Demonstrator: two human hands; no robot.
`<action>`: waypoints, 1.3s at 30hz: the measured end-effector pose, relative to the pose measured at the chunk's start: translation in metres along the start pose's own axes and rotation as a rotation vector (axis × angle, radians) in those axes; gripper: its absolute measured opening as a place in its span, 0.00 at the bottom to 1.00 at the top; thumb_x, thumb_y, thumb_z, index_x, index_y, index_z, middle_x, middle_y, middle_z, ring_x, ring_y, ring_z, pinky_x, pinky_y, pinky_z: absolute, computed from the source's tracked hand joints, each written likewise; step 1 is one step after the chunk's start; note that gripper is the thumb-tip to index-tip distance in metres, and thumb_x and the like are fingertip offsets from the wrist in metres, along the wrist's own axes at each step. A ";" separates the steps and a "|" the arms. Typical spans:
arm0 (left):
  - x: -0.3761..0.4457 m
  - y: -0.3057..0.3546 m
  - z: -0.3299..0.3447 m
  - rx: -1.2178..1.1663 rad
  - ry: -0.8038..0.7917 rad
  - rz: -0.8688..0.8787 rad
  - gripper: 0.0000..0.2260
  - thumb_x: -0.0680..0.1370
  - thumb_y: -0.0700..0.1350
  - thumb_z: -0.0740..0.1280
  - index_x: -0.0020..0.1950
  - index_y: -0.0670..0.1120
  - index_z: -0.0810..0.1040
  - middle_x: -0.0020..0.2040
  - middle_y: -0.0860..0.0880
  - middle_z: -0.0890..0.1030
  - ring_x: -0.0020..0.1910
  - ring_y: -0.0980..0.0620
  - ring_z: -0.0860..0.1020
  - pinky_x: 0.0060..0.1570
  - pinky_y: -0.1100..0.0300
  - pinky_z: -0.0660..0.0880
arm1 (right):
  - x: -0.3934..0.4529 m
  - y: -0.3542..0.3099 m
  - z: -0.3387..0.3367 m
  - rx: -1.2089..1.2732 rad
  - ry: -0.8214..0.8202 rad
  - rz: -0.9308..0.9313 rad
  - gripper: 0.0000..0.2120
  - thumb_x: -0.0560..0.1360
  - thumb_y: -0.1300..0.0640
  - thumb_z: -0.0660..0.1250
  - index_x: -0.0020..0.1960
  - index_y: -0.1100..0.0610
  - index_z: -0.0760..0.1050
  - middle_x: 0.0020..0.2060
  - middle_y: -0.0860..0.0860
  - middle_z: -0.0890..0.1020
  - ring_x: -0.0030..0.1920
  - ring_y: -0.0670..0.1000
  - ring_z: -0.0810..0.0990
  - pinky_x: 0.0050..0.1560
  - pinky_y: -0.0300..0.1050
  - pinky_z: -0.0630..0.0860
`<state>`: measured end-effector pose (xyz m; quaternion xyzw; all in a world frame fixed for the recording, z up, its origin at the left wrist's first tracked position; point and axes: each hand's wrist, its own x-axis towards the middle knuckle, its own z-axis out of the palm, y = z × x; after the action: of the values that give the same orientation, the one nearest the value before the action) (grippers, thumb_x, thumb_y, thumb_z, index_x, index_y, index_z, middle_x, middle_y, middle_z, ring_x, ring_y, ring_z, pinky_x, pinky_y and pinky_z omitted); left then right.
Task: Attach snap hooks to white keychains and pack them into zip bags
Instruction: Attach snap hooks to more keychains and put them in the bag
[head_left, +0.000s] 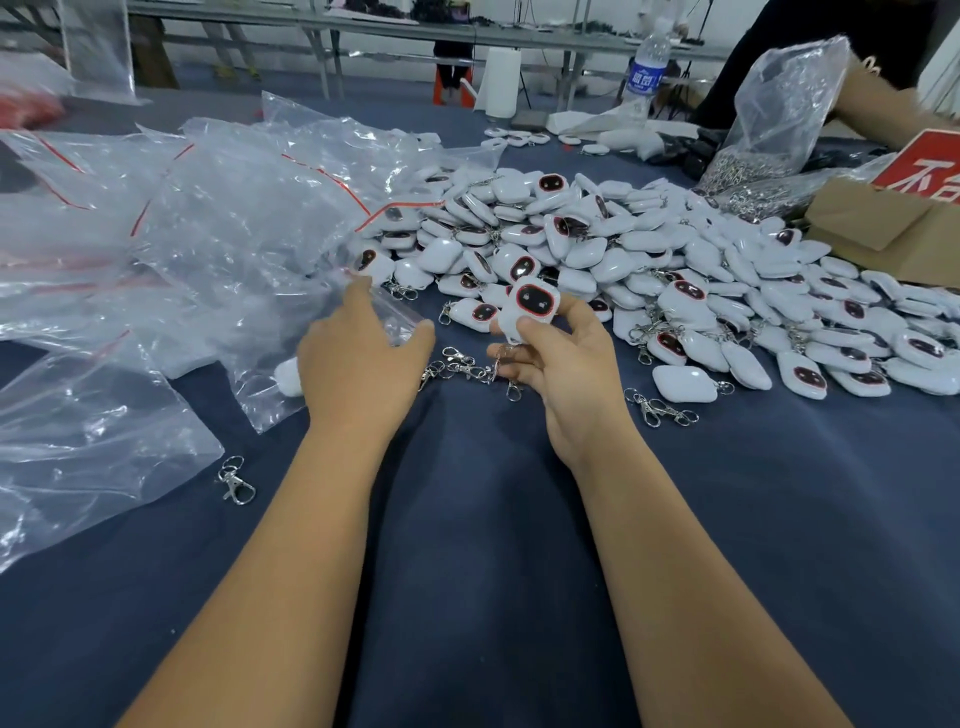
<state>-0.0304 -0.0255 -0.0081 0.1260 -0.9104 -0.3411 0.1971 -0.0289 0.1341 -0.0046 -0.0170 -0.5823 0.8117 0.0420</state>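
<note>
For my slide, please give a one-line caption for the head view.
Right hand holds a white keychain; left hand reaches for a zip bag.

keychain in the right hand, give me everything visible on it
The keychain is a small, white, glossy, plastic-looking rounded square. Its face carries a dark oval panel ringed in red with two pale dots, like eyes. It is held up off the blue cloth, face toward the camera, slightly tilted. The right hand pinches its lower part, thumb in front and fingers behind. Metal shows just below it inside the hand; whether that is attached cannot be told.
</note>
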 end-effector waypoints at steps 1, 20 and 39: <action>-0.002 0.000 0.001 -0.032 -0.024 -0.001 0.29 0.75 0.59 0.66 0.73 0.49 0.65 0.54 0.47 0.82 0.59 0.42 0.76 0.63 0.47 0.70 | 0.000 0.000 0.000 0.022 0.007 -0.005 0.08 0.79 0.67 0.61 0.53 0.55 0.72 0.42 0.54 0.83 0.34 0.50 0.83 0.35 0.40 0.79; -0.013 0.015 0.010 -0.526 0.030 0.028 0.07 0.76 0.48 0.66 0.46 0.54 0.85 0.39 0.57 0.84 0.40 0.59 0.80 0.42 0.62 0.74 | -0.012 0.005 0.032 0.031 -0.060 -0.243 0.09 0.75 0.70 0.70 0.53 0.62 0.76 0.45 0.54 0.86 0.48 0.53 0.86 0.52 0.46 0.82; -0.007 0.014 -0.003 -0.861 0.439 -0.096 0.07 0.75 0.43 0.67 0.39 0.52 0.81 0.31 0.58 0.75 0.31 0.62 0.70 0.37 0.68 0.69 | -0.018 0.006 0.031 -0.497 -0.040 -0.269 0.13 0.75 0.63 0.67 0.39 0.46 0.73 0.25 0.42 0.76 0.27 0.43 0.72 0.29 0.34 0.68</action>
<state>-0.0242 -0.0139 0.0014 0.1437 -0.6166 -0.6610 0.4028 -0.0132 0.1014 -0.0010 0.0666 -0.7613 0.6312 0.1325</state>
